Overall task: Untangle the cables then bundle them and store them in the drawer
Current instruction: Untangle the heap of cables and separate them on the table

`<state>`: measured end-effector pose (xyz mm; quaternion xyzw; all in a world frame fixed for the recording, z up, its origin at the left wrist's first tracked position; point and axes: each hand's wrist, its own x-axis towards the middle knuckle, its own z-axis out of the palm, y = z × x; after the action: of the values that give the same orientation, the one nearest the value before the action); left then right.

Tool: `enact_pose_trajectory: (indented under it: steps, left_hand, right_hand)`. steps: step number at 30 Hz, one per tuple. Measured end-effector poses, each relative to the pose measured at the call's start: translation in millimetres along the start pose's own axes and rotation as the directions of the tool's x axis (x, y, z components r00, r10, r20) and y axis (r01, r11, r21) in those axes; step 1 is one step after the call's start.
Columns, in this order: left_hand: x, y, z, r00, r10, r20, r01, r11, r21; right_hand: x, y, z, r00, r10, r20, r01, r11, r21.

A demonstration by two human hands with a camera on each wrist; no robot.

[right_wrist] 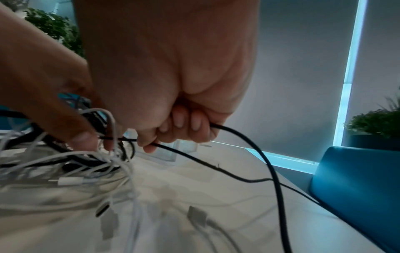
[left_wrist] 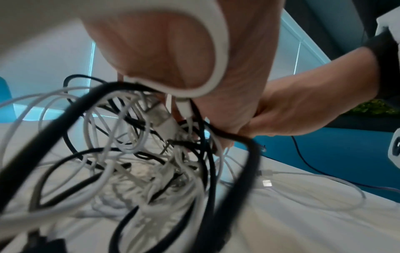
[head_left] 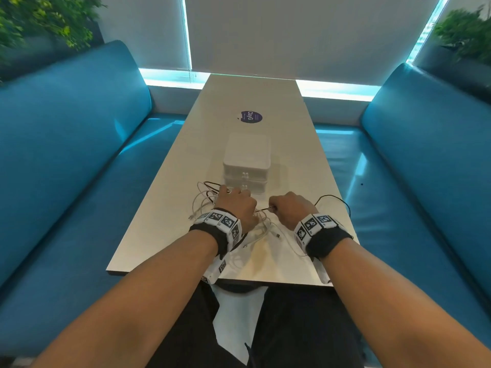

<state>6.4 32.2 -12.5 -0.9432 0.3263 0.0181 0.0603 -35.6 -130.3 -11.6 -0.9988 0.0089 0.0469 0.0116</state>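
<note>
The cables [head_left: 212, 205] sit in one messy heap on the table [head_left: 287, 144], close to the near edge where the person sits and a little toward the left edge. White ones and black ones loop over and under each other. A few plugs lie loose on the tabletop beside the heap.

The left hand [head_left: 235, 203] is on top of the heap with its fingers curled into the loops, holding the bunch in place. In the left wrist view a white cable [left_wrist: 218, 56] wraps round the palm. The right hand [head_left: 291, 207] is closed tight round one black cable [right_wrist: 255, 142], just beside the heap. That cable runs out of the fist in a long loop toward the right edge of the table.

These cables look light and floppy. They bend any way you pull them and will not stay in a shape on their own. They look smooth, so I think one can slide through the knot if pulled slowly. A hard tug would likely just pull the knot tighter. The plugs are the hard bits, and they may catch on loops. A good place to hold, I think, is near a plug end, feeding that end back through the loops while the other hand keeps the heap still.

The small white drawer box [head_left: 246, 166] stands just behind the heap, in the middle of the table. Its drawers look closed.
</note>
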Motion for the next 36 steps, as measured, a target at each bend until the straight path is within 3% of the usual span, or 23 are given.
enact_pose_trajectory:
  steps: [13,16,23,27,31,36]
  left_hand:
    - [-4.1,-23.6,-6.6,0.996,-0.064,0.063,0.070,0.992,-0.106]
    - [-3.7,-26.3,-8.7,0.996,-0.031,0.086,0.041,0.992,-0.119]
    - [-4.1,-9.5,-5.4,0.999,0.048,-0.020,-0.049,0.995,-0.091]
    - [-3.4,-0.9,-6.0,0.994,0.099,-0.050,-0.102,0.993,-0.055]
    - [-1.7,-0.2,-5.1,0.994,0.112,-0.007,-0.112,0.989,-0.094]
    - [-3.5,-1.6,-3.5,0.995,0.101,-0.026,-0.104,0.967,-0.234]
  right_hand:
    - [-10.5,18.9,-3.7,0.992,0.117,-0.041,-0.117,0.993,-0.012]
    - [-9.8,10.8,-5.1,0.997,0.076,-0.026,-0.077,0.997,-0.029]
    - [-5.7,-14.3,1.4,0.999,-0.028,0.025,0.025,0.994,0.104]
    - [-3.9,-20.0,9.6,0.998,0.007,0.059,-0.014,0.991,0.131]
    - [-1.3,-20.5,11.0,0.999,0.044,0.018,-0.046,0.984,0.172]
    - [3.1,-24.2,12.9,0.997,0.049,0.052,-0.055,0.992,0.113]
